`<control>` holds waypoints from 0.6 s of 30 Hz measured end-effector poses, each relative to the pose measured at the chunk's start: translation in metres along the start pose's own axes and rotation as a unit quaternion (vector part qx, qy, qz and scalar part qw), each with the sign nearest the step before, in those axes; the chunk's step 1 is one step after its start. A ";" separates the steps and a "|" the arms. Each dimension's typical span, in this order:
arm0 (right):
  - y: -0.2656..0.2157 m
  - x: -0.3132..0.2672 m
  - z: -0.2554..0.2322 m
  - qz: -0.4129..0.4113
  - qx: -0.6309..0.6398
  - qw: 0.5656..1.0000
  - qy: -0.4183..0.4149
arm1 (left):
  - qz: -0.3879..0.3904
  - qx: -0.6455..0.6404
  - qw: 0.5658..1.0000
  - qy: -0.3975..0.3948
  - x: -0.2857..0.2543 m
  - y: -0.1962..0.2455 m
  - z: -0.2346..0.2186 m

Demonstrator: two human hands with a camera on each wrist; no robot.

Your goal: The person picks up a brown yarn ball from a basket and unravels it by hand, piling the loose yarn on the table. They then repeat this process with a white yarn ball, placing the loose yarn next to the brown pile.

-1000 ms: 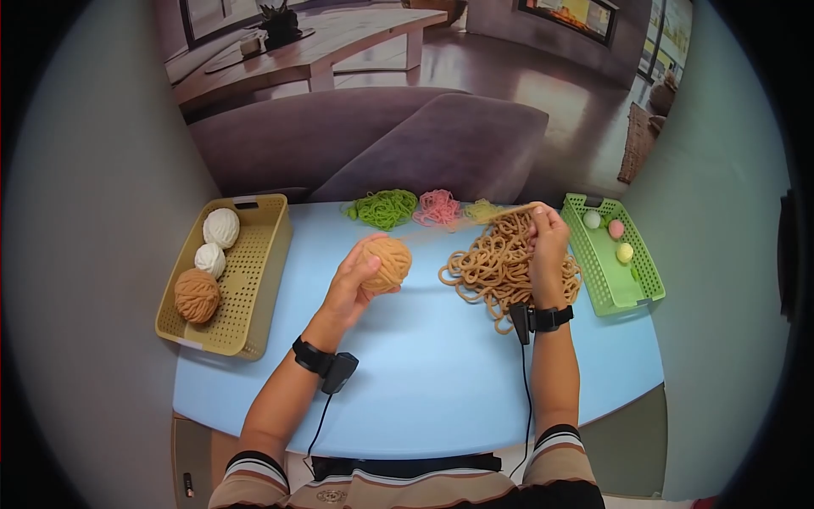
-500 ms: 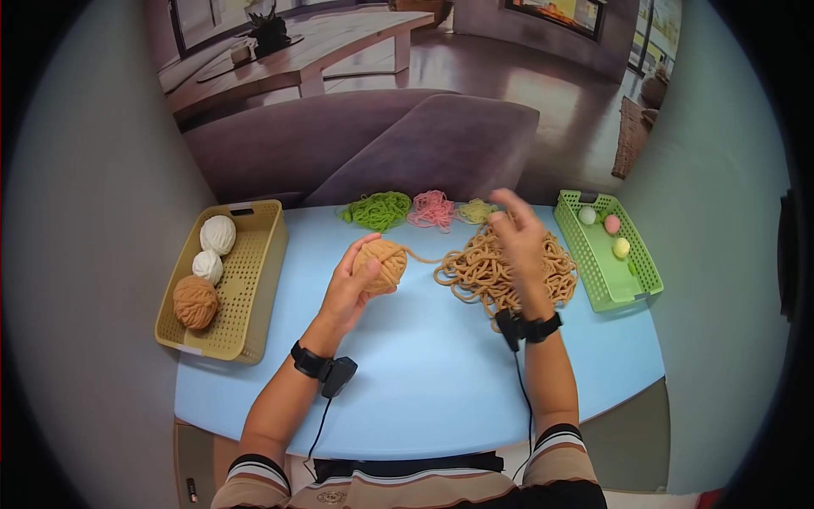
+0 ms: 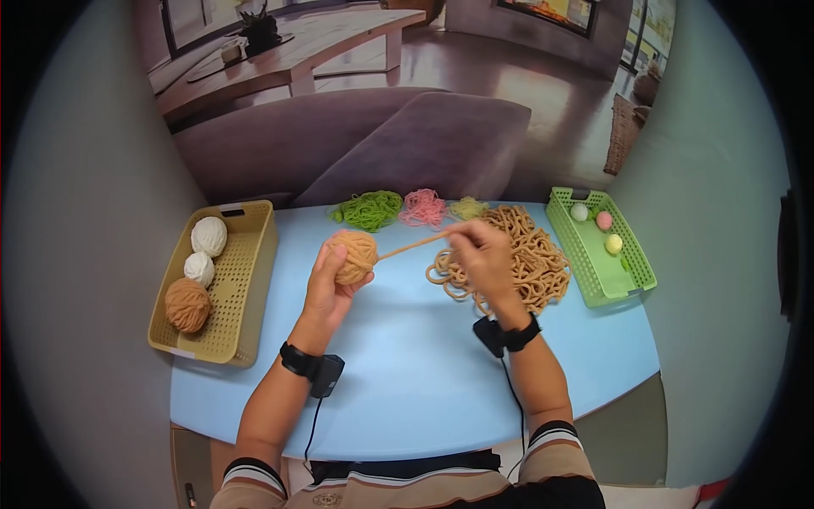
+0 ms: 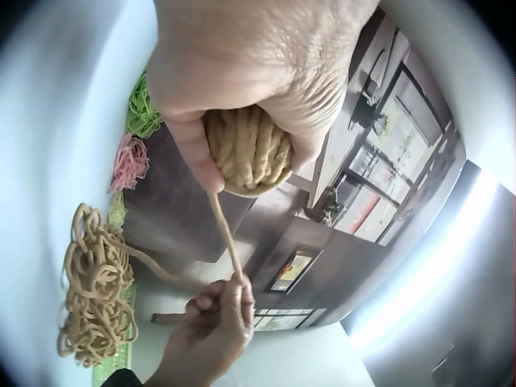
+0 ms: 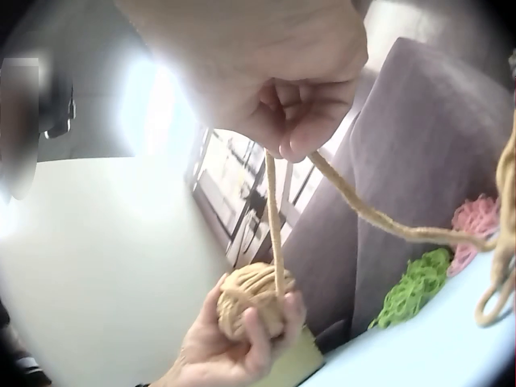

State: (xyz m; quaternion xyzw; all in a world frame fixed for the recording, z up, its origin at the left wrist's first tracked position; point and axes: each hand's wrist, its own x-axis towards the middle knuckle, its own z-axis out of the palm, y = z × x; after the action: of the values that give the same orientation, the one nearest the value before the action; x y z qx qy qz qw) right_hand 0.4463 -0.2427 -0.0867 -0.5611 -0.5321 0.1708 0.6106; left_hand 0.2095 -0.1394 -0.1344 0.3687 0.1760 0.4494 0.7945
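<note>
A tan yarn ball [image 3: 356, 256] is gripped in the left hand [image 3: 326, 284], raised over the blue table. From its right side a taut strand [image 3: 413, 246] runs to the right hand [image 3: 485, 261], whose thumb and fingers pinch it. In the right wrist view the strand [image 5: 363, 211] continues past the pinching fingers to the loose yarn. That loose tan heap [image 3: 534, 267] lies on the table behind and right of the right hand. The left wrist view shows the ball [image 4: 248, 149] between thumb and fingers.
At left, a yellow-brown basket [image 3: 246, 280] holds two white balls and a brown one. At right, a green basket [image 3: 593, 271] holds small balls. Green [image 3: 370, 209], pink [image 3: 422, 207] and pale yellow yarn [image 3: 467, 208] lie along the back edge.
The right hand has come left and down from above the heap, and now pinches the strand nearer the ball. The left hand still grips the ball, a little further left in view.
</note>
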 end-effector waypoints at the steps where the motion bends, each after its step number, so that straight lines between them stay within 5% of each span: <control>1: 0.006 0.005 -0.008 0.007 0.030 0.999 0.020 | 0.000 0.003 1.000 -0.027 -0.001 0.001 0.000; 6: 0.022 0.025 -0.040 0.024 0.093 0.985 0.140 | -0.022 0.117 0.984 -0.132 -0.011 0.002 0.014; 12: 0.024 0.035 -0.096 -0.001 0.163 0.950 0.267 | -0.042 0.134 0.987 -0.083 -0.004 -0.006 0.003; 15: 0.026 0.037 -0.116 0.017 0.124 0.943 0.308 | -0.012 0.051 0.998 -0.017 0.003 -0.008 -0.008; 18: 0.066 0.041 -0.141 -0.016 -0.103 0.951 0.290 | -0.008 0.018 1.000 0.010 0.008 -0.008 -0.015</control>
State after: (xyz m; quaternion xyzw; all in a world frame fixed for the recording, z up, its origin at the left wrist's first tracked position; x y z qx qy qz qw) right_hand 0.6061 -0.2603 -0.0975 -0.6377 -0.3557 -0.0655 0.6801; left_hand 0.2089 -0.1287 -0.1498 0.3773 0.1950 0.4434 0.7893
